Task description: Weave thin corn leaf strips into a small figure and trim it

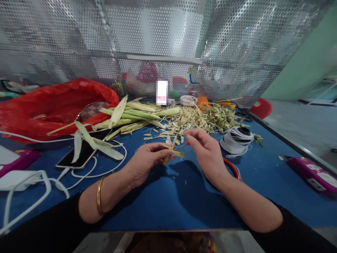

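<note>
My left hand [150, 158] is closed in a pinch on a small piece made of crossed corn husk strips [173, 150], held above the blue table. One strip stands up and another sticks out to the right, past the fingertips. Just to the right, my right hand [205, 149] is raised with its fingers curled and the thumb close to the index finger. Whatever may lie between those fingertips is too small to make out. Beyond both hands are a heap of cut husk bits [189, 117] and a bunch of long green husks [139, 112].
A spool of white thread [234, 142] stands right of my right hand, near a red-handled tool [231, 167]. At left are a red plastic bag [60, 102], a phone [81, 153] and white cables [102, 174]. A purple device [312, 175] lies at right. Perforated metal [158, 31] closes the back.
</note>
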A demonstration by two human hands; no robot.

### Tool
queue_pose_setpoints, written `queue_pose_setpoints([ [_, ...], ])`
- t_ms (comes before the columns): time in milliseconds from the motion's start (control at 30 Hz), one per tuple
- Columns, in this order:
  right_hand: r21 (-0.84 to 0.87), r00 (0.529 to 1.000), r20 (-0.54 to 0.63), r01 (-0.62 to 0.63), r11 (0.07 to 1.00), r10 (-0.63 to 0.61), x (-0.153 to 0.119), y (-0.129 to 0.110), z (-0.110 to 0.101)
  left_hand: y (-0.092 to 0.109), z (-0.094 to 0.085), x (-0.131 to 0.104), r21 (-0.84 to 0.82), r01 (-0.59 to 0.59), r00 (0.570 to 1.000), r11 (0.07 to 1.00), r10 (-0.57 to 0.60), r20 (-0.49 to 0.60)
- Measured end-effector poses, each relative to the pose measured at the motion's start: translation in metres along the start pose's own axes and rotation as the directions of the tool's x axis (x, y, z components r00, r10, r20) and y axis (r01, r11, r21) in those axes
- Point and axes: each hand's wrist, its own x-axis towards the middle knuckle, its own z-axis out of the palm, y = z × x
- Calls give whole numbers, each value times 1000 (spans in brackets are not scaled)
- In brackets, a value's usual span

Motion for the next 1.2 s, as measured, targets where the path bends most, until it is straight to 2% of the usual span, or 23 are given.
queue_pose_setpoints([
  [33,76,997,-22,-71,995,72,0,0,-1,1,-1,1,-47,-7,1000,999,6,-15],
  [100,205,970,50,-243,948,238,-1,1,1,2,-2,1,-126,-31,999,992,26,-38],
  [167,234,899,222,-424,875,376,-6,0,6,3,-2,1,-183,-64,997,981,53,-61],
  [233,199,824,363,-525,827,436,-12,-2,13,2,-1,1,-221,-100,994,970,86,-73],
  [300,190,811,409,-524,830,418,-18,-3,20,0,1,0,-246,-134,991,960,124,-57],
  [433,258,873,346,-441,860,344,-25,-1,32,-7,6,-1,-259,-155,988,953,156,-17],
  [567,300,871,340,-458,837,355,-26,1,36,-13,10,-1,-260,-153,988,953,147,-40],
  [733,264,901,277,-404,876,333,-24,3,36,-11,10,-2,-191,-136,991,972,137,-4],
  [833,251,896,291,-409,878,334,-23,2,33,-5,6,-3,-112,-132,989,985,123,-86],
  [933,205,880,318,-426,881,352,-22,-1,29,1,3,-5,48,-128,972,991,135,-190],
  [1033,162,878,352,-399,902,325,-21,-2,27,3,2,-5,152,-112,980,982,134,-147],
  [1200,80,867,400,-356,931,297,-22,4,29,1,4,-4,165,-136,987,977,148,-57],
])
